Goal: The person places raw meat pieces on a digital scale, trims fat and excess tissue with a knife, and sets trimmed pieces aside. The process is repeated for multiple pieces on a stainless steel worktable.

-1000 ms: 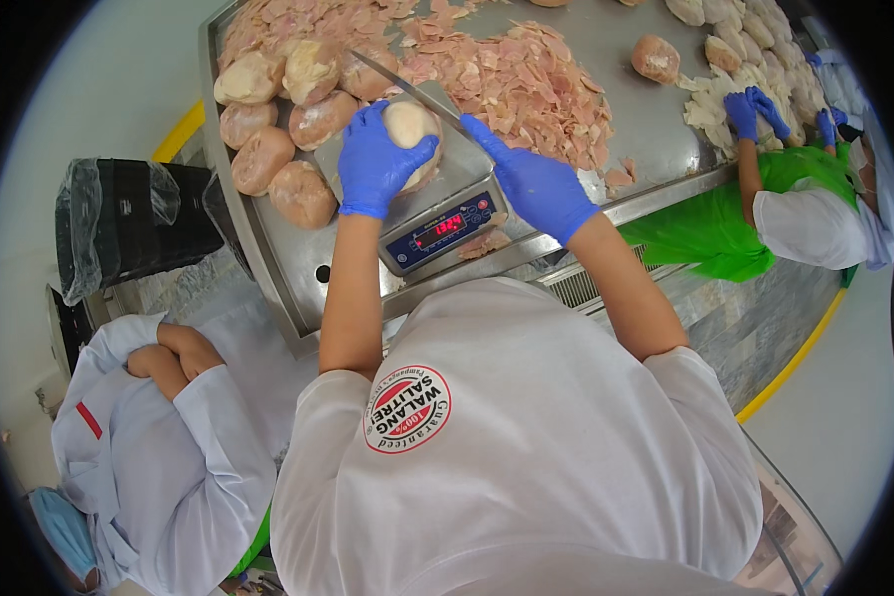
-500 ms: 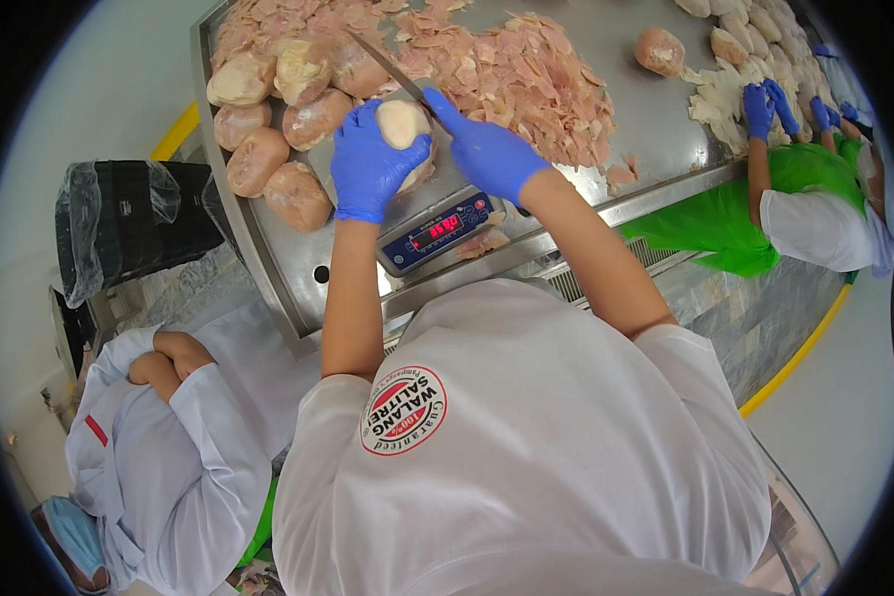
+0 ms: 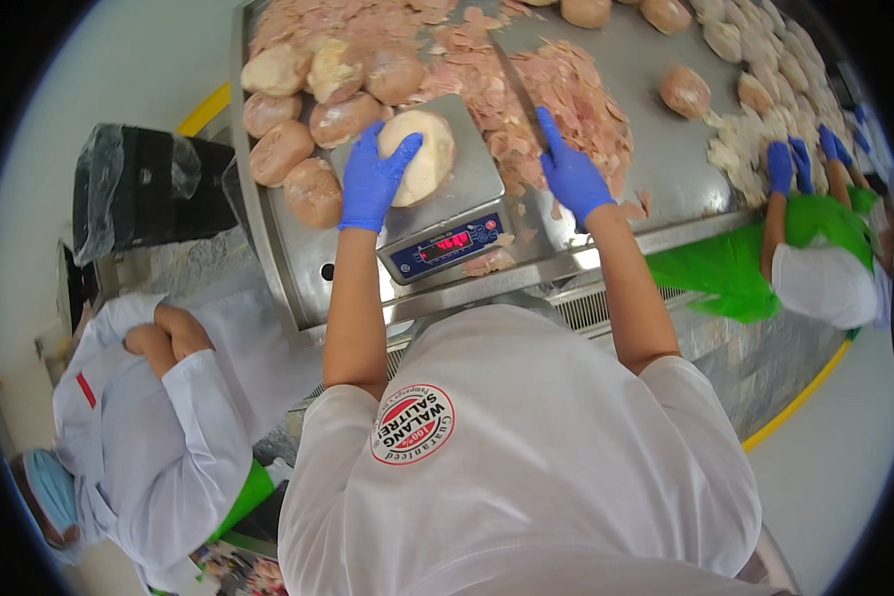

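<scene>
Blue-gloved left hand (image 3: 372, 179) now cups the pale round dough ball (image 3: 422, 156) on the steel digital scale (image 3: 437, 214), while the right hand (image 3: 571, 179), having shifted right of the scale, grips the long steel knife (image 3: 519, 81).

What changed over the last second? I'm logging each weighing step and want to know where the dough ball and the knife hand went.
The left hand brought the dough ball down onto the scale and keeps its fingers on it. The right hand, close to the ball half a second ago, drew away right with the knife to the meat scraps. The balls at left stayed put.
</scene>
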Tool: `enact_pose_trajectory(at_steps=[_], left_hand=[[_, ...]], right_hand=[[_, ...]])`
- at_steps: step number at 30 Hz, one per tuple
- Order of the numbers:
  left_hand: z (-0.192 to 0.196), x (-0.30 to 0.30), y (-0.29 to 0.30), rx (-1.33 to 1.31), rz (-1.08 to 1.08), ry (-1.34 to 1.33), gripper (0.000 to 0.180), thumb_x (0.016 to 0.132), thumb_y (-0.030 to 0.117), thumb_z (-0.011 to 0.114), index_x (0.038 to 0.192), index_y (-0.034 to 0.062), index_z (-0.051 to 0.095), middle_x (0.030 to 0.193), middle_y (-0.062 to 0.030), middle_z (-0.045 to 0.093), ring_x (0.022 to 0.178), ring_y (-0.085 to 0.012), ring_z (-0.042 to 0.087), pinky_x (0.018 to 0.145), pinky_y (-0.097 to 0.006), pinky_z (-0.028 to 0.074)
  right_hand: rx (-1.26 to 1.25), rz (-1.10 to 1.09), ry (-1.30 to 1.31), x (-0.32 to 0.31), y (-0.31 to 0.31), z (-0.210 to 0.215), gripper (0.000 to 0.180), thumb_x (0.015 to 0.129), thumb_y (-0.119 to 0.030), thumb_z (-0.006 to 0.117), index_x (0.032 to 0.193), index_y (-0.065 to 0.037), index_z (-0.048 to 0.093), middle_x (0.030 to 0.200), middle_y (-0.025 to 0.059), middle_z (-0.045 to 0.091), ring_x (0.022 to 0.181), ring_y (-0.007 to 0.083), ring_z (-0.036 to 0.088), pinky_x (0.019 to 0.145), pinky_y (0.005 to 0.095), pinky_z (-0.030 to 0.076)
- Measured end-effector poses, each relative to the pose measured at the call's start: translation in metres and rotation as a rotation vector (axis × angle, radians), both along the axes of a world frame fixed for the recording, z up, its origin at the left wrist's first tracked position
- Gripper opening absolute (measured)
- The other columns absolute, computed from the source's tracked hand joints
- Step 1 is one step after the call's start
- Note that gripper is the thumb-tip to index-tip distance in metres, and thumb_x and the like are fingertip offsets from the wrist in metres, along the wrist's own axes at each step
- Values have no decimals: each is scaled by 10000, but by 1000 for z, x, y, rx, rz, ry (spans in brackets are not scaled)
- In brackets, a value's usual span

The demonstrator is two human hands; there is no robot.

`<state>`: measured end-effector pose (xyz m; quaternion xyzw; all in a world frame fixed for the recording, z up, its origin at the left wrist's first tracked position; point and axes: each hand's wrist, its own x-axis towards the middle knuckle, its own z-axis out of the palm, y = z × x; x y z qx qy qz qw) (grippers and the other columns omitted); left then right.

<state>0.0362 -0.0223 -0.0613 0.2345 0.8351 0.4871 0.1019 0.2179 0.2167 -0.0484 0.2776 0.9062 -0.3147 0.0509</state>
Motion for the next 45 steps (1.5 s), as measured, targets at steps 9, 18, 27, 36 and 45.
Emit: enact_pose_trajectory(at_steps=[9,18,27,36,45], left_hand=[[-10,33,-22,167,106,-379,819,719,480,847,1259,-57,544,1190,-213,650,1079,-283,644,933,-387,515],[-8,44,-57,1249,87,-913,702,878,248,738,1441,18,389,1387,-177,509,1248,-284,539,1072,-432,445],[3,-99,-185,1682,300,-717,569,1027,407,435,1475,59,392,1493,-156,444,1340,-312,471,1150,-466,372],[-85,-216,-318,1440,560,-618,696,971,566,472,1483,101,396,1496,-164,439,1355,-362,445,1114,-566,377],[-234,-286,-428,465,362,-104,515,949,391,531,1365,88,528,1408,-141,550,1314,-259,503,1133,-439,356]], right_hand=[[-339,113,700,-83,-79,-30,581,970,-300,618,1436,-5,434,1380,225,515,1307,318,476,1109,397,356],[-559,224,729,-102,-162,60,532,952,-165,624,1425,-5,440,1426,127,492,1315,244,465,1127,360,338],[-533,58,667,-148,-151,64,429,983,-83,555,1399,-1,485,1394,105,522,1253,203,504,1089,342,373],[-392,-184,578,-105,-78,12,459,957,-101,591,1393,-4,483,1403,113,505,1271,202,497,1053,328,421],[-259,-209,615,-112,-72,33,429,940,-57,611,1359,-32,521,1242,60,570,1038,106,549,904,248,452]])
